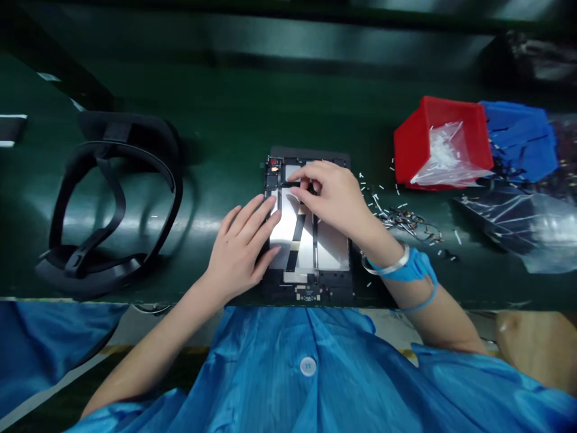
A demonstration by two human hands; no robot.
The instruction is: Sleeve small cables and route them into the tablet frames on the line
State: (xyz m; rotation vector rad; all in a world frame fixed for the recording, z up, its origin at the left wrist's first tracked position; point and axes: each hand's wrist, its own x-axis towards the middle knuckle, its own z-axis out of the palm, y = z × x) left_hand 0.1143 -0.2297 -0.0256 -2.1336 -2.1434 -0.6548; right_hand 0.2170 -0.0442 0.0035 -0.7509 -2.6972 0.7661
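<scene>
An opened tablet (pixel 311 264) lies flat on the green work surface in front of me, its silver inner plate and black flat cables showing. My left hand (pixel 241 246) rests on its left edge with the fingers stretched out flat. My right hand (pixel 331 195) hovers over the upper part of the tablet, its thumb and fingers pinched together on a small part near the top of the board that I cannot make out. A blue strap and a metal bangle (pixel 396 267) circle my right wrist.
A black headset-like strap frame (pixel 112 198) lies at the left. A red bin (pixel 444 141) holding a clear bag stands at the right, with blue bins (pixel 523 138) behind and plastic bags (pixel 518 222) beside. Small cables and white scraps (pixel 406 219) are scattered right of the tablet.
</scene>
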